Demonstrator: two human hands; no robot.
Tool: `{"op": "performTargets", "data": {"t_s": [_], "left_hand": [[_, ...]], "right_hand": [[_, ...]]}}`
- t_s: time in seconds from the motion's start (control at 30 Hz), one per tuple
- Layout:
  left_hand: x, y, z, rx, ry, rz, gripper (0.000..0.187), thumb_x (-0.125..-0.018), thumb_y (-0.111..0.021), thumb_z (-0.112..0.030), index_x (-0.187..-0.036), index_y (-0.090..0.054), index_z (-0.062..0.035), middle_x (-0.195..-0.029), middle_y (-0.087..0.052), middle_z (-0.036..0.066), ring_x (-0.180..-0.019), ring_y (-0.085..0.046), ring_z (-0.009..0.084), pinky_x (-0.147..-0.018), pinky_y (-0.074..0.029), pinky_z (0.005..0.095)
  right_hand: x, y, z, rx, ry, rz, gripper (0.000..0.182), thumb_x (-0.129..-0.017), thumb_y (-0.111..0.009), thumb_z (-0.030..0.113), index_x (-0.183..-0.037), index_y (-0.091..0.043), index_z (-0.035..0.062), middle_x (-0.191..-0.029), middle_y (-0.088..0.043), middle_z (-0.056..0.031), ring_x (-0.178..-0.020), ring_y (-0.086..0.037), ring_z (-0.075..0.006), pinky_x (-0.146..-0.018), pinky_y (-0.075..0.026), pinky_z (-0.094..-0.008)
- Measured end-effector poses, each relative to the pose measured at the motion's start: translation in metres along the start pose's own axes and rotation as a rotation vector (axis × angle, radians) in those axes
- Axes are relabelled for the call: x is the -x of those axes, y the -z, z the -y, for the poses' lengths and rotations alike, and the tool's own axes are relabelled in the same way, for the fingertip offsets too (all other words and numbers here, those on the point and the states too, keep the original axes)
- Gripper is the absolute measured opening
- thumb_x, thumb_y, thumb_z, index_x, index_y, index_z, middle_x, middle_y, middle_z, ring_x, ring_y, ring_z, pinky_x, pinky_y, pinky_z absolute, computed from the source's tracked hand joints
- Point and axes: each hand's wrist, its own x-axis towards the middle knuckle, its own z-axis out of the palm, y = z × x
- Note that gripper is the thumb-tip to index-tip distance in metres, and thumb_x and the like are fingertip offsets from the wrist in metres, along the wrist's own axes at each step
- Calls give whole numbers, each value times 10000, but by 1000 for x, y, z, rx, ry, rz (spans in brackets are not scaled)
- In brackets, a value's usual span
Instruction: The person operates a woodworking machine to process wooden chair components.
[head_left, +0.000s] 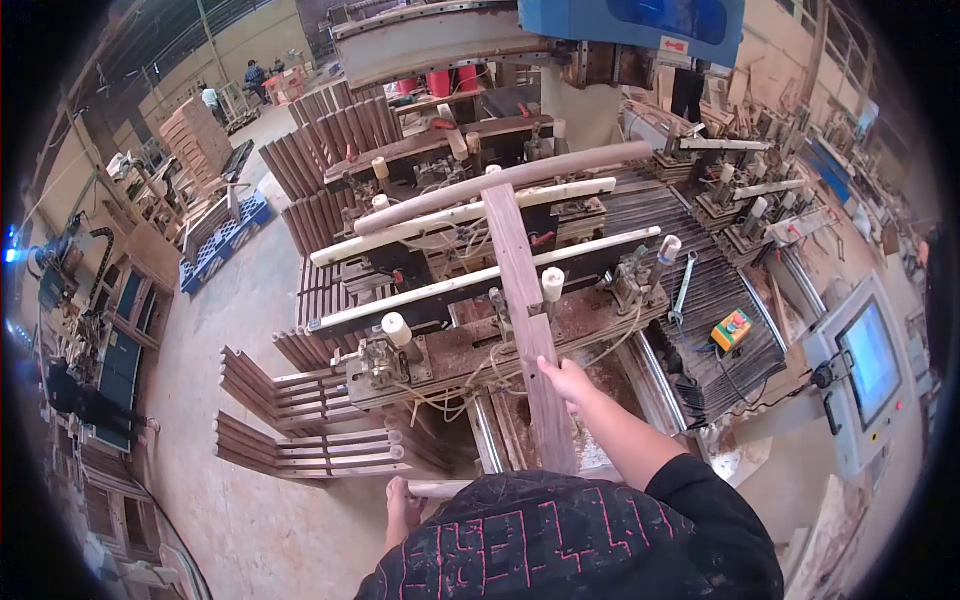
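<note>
My right hand (567, 383) grips the edge of a long brown wooden board (515, 250), its thumb lying on the top face. The board slopes from near my body across the clamping jig (470, 355), and its far end reaches a curved wooden rail (500, 185). Low at my left side, my left hand (400, 508) is closed around the end of a pale wooden piece (440, 489). My torso hides the rest of that piece. Two pale straight strips (490, 275) run crosswise under the board, among the white-topped clamps (397, 329).
Stacked wooden parts (300, 450) stand on the floor at left. To the right are a wrench (684, 290), a yellow control box (731, 329) and a screen panel (868, 365). A blue machine head (640, 30) hangs above. Other people (85, 395) appear farther off.
</note>
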Motion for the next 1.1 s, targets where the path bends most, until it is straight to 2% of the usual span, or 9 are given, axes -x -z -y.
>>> {"op": "performTargets", "data": {"t_s": [0.03, 0.2, 0.4, 0.63, 0.7, 0.73, 0.77, 0.83, 1.1], "left_hand": [[4, -7, 6, -60, -180, -106, 409, -951, -583, -399, -1309, -457, -246, -1205, -515, 54, -1064, -535, 278, -807, -491, 537], [39, -29, -39, -326, 207, -134, 351, -975, -540, -302, -1180, -521, -18, -1165, -579, 171, -1030, -619, 341, -776, -553, 489], [21, 31, -19, -312, 267, 43, 343, -984, -549, -294, -1201, -511, -31, -1130, -579, 167, -988, -613, 332, -793, -558, 466], [51, -9, -24, -326, 238, -108, 363, -987, -556, -317, -1193, -502, -23, -1109, -576, 171, -973, -612, 315, -774, -554, 439], [51, -9, -23, -321, 238, -75, 391, -987, -557, -319, -1207, -486, -4, -1123, -571, 189, -995, -609, 332, -799, -556, 443], [50, -8, -20, -301, 253, -102, 409, -986, -558, -323, -1221, -475, 2, -1132, -566, 200, -1001, -610, 345, -812, -557, 450], [47, -5, -14, -276, 269, -126, 428, -984, -559, -327, -1234, -464, 8, -1141, -561, 212, -1007, -611, 358, -825, -558, 457], [40, 7, -4, -259, 267, -95, 455, -985, -550, -332, -1251, -446, 22, -1157, -552, 228, -1000, -617, 376, -844, -556, 478], [70, -7, 18, -113, 17, -253, 324, -892, -596, -297, -1079, -573, -34, -987, -585, 118, -839, -607, 296, -606, -530, 448]], "right_hand": [[-16, 4, -12, -16, -19, -13, 618, -946, -646, 444, -1258, -552, -81, -1220, -638, -212, -1110, -610, -306, -945, -475, -430], [-17, 12, -5, 53, 12, -60, 621, -949, -628, 474, -1233, -566, -75, -1193, -650, -209, -1091, -623, -301, -933, -479, -415], [50, 92, -42, 1050, 171, -52, 621, -921, -563, 577, -1205, -643, 31, -1242, -635, -221, -1167, -588, -385, -1013, -444, -462], [126, 202, -123, 1227, 224, -939, 431, -783, -738, 339, -1095, -671, 49, -1305, -564, -175, -1222, -494, -354, -1047, -335, -526], [135, 221, -154, 666, 7, -969, 428, -817, -735, 388, -1066, -665, 47, -1276, -569, -146, -1178, -503, -346, -1022, -367, -519], [121, 247, -204, 48, -14, -712, 551, -873, -685, 518, -1156, -603, 52, -1189, -586, -115, -1102, -533, -337, -981, -405, -514], [133, 230, -186, 45, -9, -722, 551, -873, -685, 518, -1156, -603, 52, -1189, -586, -115, -1102, -533, -337, -981, -405, -514], [152, 185, -146, -1158, -177, -357, 636, -918, -589, 611, -1234, -508, 65, -1100, -594, -112, -1034, -563, -318, -958, -435, -483], [125, 179, -162, -1218, 99, -204, 491, -928, -569, 537, -1092, -557, 74, -1123, -619, -131, -1077, -581, -293, -996, -441, -482]]}}
